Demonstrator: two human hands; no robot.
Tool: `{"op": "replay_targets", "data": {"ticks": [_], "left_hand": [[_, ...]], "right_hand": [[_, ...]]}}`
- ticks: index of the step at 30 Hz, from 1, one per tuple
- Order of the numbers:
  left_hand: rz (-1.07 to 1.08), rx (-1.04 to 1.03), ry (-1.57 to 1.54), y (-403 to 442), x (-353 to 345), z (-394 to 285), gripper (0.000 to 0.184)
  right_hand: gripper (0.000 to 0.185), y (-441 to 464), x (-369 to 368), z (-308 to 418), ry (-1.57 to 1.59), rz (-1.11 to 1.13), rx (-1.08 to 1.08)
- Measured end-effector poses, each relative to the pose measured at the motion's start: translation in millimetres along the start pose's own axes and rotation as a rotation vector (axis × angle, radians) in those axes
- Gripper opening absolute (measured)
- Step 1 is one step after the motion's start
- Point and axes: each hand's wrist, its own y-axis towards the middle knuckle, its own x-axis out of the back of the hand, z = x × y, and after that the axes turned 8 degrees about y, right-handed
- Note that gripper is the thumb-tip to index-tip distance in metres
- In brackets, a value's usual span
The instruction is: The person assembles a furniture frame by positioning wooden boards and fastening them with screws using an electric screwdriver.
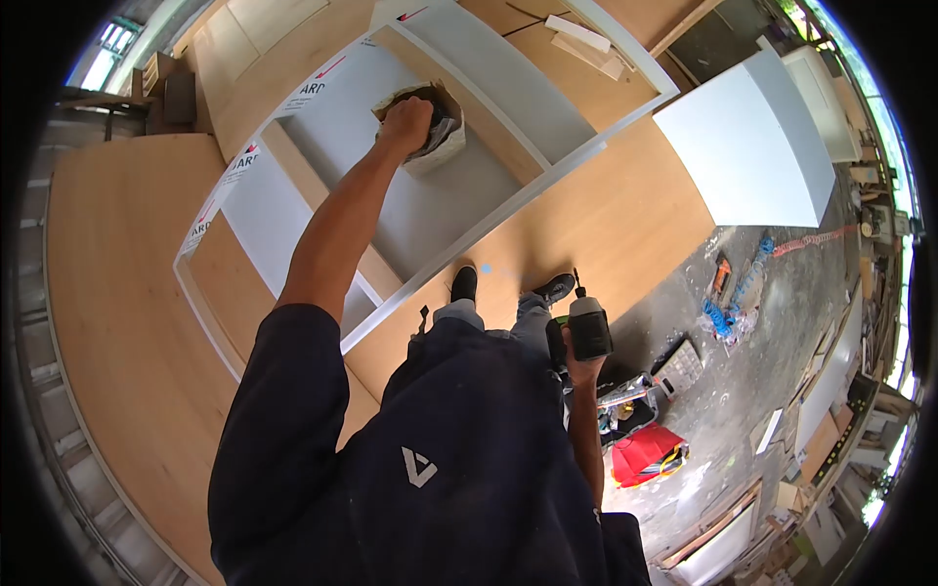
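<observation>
My left hand [406,125] reaches into the mouth of a crumpled paper bag [440,146], its fingers curled. Dark contents show in the bag, but whatever the fingertips hold is hidden. The bag stands inside a compartment of a white-edged cabinet frame [469,230] with wooden dividers. Down at my right side, my right hand [583,369] is wrapped around the handle of a cordless drill [590,330]. A thin bit points up and away from its front, apart from the frame.
Under the frame lies a large wooden panel [625,215], with my shoes on it. A white panel [747,146] sits at the right. Blue coiled hose [720,317], a red bag [647,454] and tools are on the concrete floor [743,391]. White offcuts [578,33] lie at the far end.
</observation>
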Motion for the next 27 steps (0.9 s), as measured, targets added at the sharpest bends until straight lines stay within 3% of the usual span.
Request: {"op": "replay_targets", "data": {"ticks": [4,6,8,10,13,16,17,18,22,27], "left_hand": [[-0.100,-0.012,-0.050,-5.6,6.6,4.6,0.018],[-0.320,0.009,-0.166,-12.7,18.0,10.9,0.021],[-0.334,0.052,-0.258,-28.4,37.9,10.9,0.024],[-0.552,0.300,-0.747,-71.3,59.5,-1.4,0.015],[-0.460,0.516,-1.554,-167.8,69.8,-31.2,0.017],[-0.218,0.683,-2.080,-276.8,38.7,-78.6,0.017],[-0.139,0.687,-2.129,-308.9,19.3,-95.5,0.016],[-0.054,0.688,-2.175,-335.0,6.7,-111.1,0.014],[-0.067,0.875,-2.311,-388.7,9.1,-157.5,0.015],[-0.049,0.749,-2.349,-405.5,7.5,-166.4,0.016]], "right_hand": [[0.014,-25.3,-9.3,6.0,-0.068,0.018,0.019],[0.014,-30.3,-15.6,9.7,-0.057,0.043,-0.010],[0.014,-33.4,-23.0,22.2,0.000,0.040,-0.035],[0.014,-33.6,-30.0,26.5,0.059,0.041,-0.051],[0.013,-31.2,-40.5,31.9,-0.182,0.211,0.270],[0.010,-37.2,-53.1,29.3,-0.120,0.371,0.279],[0.022,-44.0,-56.1,23.0,0.070,0.423,0.114],[0.022,-49.8,-59.9,21.6,0.086,0.424,0.111],[0.025,-76.5,-71.3,31.7,0.331,0.504,0.019],[0.026,-117.7,-77.8,7.8,0.356,0.599,0.063]]}}
